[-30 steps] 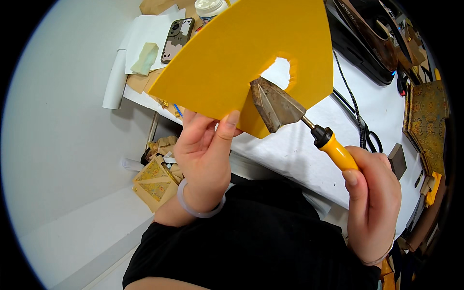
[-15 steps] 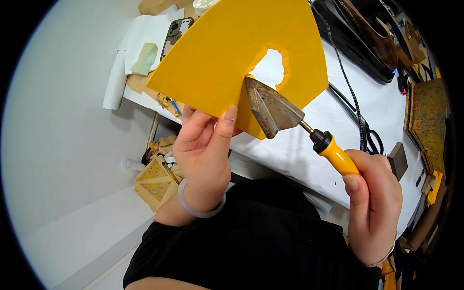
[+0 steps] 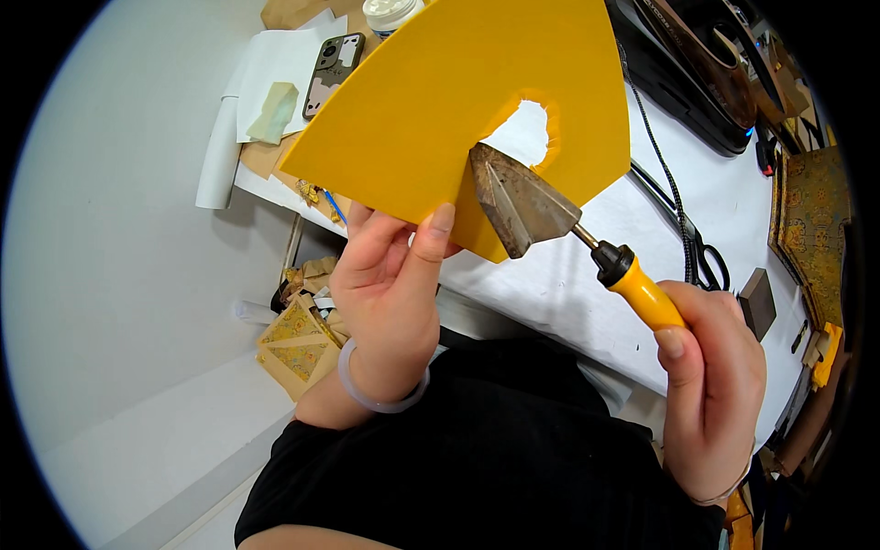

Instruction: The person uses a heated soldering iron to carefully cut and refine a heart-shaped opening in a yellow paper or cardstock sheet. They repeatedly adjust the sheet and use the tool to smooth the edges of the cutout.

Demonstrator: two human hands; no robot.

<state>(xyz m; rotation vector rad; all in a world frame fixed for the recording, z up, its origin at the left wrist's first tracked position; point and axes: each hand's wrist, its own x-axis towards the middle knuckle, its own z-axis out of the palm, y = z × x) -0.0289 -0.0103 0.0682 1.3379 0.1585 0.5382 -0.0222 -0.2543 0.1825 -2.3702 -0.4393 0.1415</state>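
- Bench (image 3: 550, 289): white-topped, passing beyond and beneath both the left hand (image 3: 390, 280) and the right hand (image 3: 720, 362).
- Panel (image 3: 394, 137): yellow, curved along its upper left side, held up over the bench, beyond the left hand and reaching to both sides of it; a ragged hole (image 3: 521, 136) opens through it, beyond and right of the left thumb.
- Machine (image 3: 678, 92): black and brown, on the bench well beyond the right hand.
- Box (image 3: 298, 344): gold-patterned with beige strips, just left of the left wrist.
- Tool (image 3: 527, 202): a wedge-shaped metal head on a thin shank and yellow handle, slanting from the right hand toward the panel; its tip meets the hole's lower left rim in view, though I cannot tell how hard it bears.
- Right hand: clamped on the tool's handle, thumb on the near side.
- Left hand: clamped on the panel's lower edge, thumb on the near face, fingers curled behind.
- Scissors (image 3: 713, 266): black-handled, just beyond the right hand.
- Phone (image 3: 332, 78): well beyond the left hand, left of the panel.
- Jar (image 3: 392, 13): white, farther out than the phone from the left hand.
- Block (image 3: 757, 304): grey, just right of the right hand.
- Bangle (image 3: 379, 390): pale, around the left wrist.
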